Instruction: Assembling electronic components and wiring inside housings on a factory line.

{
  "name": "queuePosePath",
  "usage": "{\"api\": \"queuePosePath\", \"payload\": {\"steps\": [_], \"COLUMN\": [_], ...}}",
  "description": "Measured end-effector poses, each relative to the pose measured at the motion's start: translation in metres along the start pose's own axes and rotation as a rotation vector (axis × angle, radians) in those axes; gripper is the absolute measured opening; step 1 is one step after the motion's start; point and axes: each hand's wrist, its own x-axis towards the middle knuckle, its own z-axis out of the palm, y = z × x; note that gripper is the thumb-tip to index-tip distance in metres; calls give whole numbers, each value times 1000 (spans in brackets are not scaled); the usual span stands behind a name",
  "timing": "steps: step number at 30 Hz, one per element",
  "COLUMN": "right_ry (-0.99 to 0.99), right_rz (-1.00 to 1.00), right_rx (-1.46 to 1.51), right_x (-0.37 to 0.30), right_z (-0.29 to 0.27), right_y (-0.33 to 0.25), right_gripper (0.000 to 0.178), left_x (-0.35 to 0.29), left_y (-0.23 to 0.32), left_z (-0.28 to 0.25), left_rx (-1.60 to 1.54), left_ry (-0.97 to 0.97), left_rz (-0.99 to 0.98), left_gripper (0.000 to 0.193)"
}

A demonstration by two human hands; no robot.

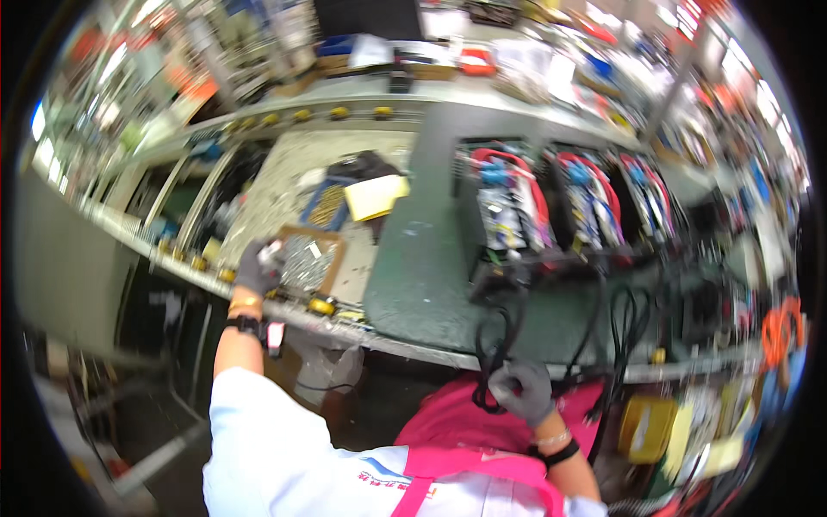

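Observation:
My left hand, in a grey glove, is at the left edge of a shallow cardboard box of small silvery metal parts. Its fingers are blurred, with a pale spot at their tips, and I cannot make out whether they hold anything. Low at the bench's front edge, my right hand, also in a grey glove, curls its fingers round a looped black cable. Black cables hang from a row of three dark open housings with red, blue and purple wires inside.
Behind the metal parts stands a blue tray of brass-coloured pieces, beside a yellow paper. A green mat covers the bench's middle. Yellow rollers line the bench rails. A yellow bin stands below at right.

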Motion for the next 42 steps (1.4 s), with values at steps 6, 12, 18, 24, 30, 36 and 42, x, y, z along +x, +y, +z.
{"api": "queuePosePath", "payload": {"steps": [6, 12, 18, 24, 30, 36, 42], "right_ry": [31, 57, 17, -7, 380, 762, 991], "right_rz": [67, 36, -2, 209, 159, 492, 611], "right_rx": [59, 7, 7, 312, 265, 424, 434], "right_x": [2, -5, -6, -20, -111, -229, -306], "right_z": [6, 5, 6, -5, -63, -102, -100], "right_y": [-3, -1, -1, -7, -32, -47, -68], "right_gripper": [14, 16, 16, 20, 18, 18, 17], "left_x": [-12, -15, -37, -148, -251, -298, -327], "left_y": [-15, -39, -47, -84, -184, -368, -555], "left_z": [26, 31, 58, 206, 353, 485, 581], "left_rx": [-336, -374, -301, -234, -216, 231, 474], "left_ry": [-20, 5, -274, -460, -938, -985, -930], "left_rz": [-73, 51, 12, -299, -916, -1314, -1070], "left_gripper": [36, 39, 24, 27, 33, 20, 15]}}
